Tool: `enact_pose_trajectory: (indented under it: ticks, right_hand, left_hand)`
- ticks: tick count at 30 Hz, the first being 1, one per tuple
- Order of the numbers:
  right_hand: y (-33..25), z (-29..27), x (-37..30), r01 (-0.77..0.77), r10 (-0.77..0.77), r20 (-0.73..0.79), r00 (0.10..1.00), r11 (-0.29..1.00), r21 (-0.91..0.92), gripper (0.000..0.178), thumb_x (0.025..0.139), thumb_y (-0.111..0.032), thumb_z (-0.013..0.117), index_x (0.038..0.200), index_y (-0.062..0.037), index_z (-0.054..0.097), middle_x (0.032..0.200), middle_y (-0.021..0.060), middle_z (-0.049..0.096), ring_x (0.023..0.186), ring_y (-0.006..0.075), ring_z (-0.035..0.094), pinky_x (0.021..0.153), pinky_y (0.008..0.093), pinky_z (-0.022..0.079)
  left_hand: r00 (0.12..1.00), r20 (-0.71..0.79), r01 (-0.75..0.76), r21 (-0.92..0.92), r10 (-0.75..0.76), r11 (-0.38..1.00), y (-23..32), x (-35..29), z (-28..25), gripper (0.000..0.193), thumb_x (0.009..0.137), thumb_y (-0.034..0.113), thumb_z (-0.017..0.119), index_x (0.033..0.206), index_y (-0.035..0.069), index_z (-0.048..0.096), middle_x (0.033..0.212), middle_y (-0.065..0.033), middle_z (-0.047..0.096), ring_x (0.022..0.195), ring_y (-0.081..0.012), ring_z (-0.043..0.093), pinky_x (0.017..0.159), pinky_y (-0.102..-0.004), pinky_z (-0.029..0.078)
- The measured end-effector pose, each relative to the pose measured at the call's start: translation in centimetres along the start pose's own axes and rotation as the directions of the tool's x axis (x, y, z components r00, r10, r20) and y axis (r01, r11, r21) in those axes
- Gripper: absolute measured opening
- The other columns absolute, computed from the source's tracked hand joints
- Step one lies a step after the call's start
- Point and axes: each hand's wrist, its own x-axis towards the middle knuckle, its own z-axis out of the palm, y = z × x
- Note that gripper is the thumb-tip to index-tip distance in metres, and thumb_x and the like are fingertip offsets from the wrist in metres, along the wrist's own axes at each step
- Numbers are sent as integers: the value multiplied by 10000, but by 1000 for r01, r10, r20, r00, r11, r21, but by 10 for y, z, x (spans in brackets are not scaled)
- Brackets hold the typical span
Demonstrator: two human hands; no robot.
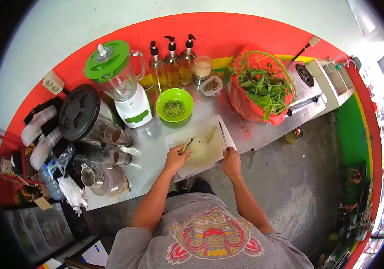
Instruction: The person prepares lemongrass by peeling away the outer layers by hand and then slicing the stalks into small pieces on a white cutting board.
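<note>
A white cutting board (203, 162) lies at the table's front edge before me. On its left side my left hand (176, 160) pinches a thin green stalk (188, 144), whose exact kind is too small to tell. My right hand (231, 163) is closed round the handle of a knife (223, 134), its blade pointing away from me over the board's right side. Between the two hands rests a slim pale-green piece (210, 136), perhaps a chili, with a curved stem. Behind the board stands a lime-green bowl (175, 120) holding chopped greens (174, 108).
A blender (133, 105) with a green lid and several pump bottles (172, 69) line the back. Right of them sit a small bag of dry brown bits (211, 85), a red bag of leafy greens (250, 105) and a stove (307, 92). Glass jars (106, 179) crowd the left.
</note>
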Motion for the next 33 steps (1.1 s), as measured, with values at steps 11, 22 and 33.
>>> enact_pose_trajectory:
  ticks: [11, 22, 33]
  right_hand:
    - [0, -23, -6, 242, -277, 236, 932, 956, 164, 322, 938, -167, 686, 1161, 58, 628, 886, 248, 698, 831, 413, 685, 772, 441, 530]
    - [-35, -43, 5, 135, -327, 403, 855, 890, 435, 270, 958, -198, 696, 1070, 43, 653, 789, 133, 656, 690, 215, 625, 667, 349, 501]
    - [-85, -66, -5, 30, -445, 571, 690, 806, 591, 255, 948, -175, 722, 879, 52, 626, 613, 42, 511, 579, 112, 433, 532, 335, 363]
  left_hand:
    - [978, -88, 175, -147, -189, 974, 29, -8, 17, 402, 1082, 344, 527, 1361, 82, 651, 988, -81, 657, 785, -140, 640, 762, -277, 572]
    - [974, -128, 165, -153, -185, 974, 72, -47, 30, 421, 1088, 372, 501, 1400, 107, 601, 1055, -95, 726, 886, -201, 735, 810, -319, 591]
    - [927, -375, -119, -322, -11, 939, 93, -104, 82, 199, 1009, 174, 676, 1115, 6, 692, 920, -22, 667, 842, -104, 659, 743, -270, 578]
